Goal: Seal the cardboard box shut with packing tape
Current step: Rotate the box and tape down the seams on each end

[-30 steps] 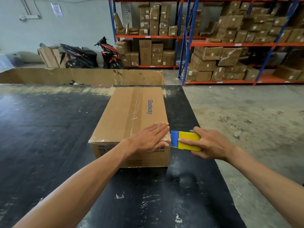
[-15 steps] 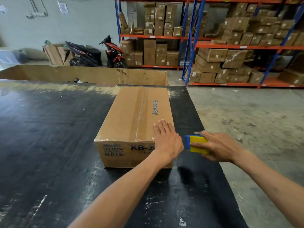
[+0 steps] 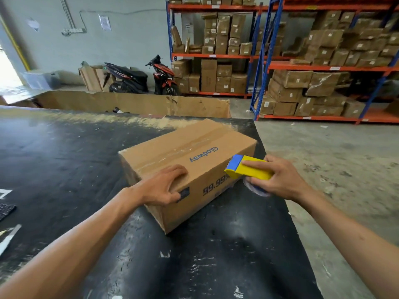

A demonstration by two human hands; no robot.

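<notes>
Box [image 3: 190, 160] is sitting skewed on the black table [image 3: 64, 169], one corner pointing back at the camera, over toward the table's right edge. One strip of clear tape [image 3: 183, 145] is already running down the long top seam. The left hand [image 3: 160, 187] is clamping over the near top edge, fingers curling onto the lid and thumb on the printed side. The right hand [image 3: 278, 180] is gripping the yellow and blue tape dispenser [image 3: 246, 170], closed around its body, with the blue nose right at the box's side face near the upper edge. Can't tell if it's actually touching the cardboard.

My guess is the step going on is starting a strip on this side, or across the end. To do it well: keep that left hand pressing down so the box isn't sliding on the slick top, plant the tape end on the side first, then be pulling up and over the edge in one steady pass, keeping the dispenser flat so the tape isn't wrinkling. Rubbing it down after helps too. Watch the box near the table edge, a hard pull could be shoving it off.

Count: one box being worked, one dispenser, one tape strip visible on top, two hands. Behind, two scooters [image 3: 138, 79] parked by the wall, and shelving racks [image 3: 269, 67] stacked with cartons, too many to count.
</notes>
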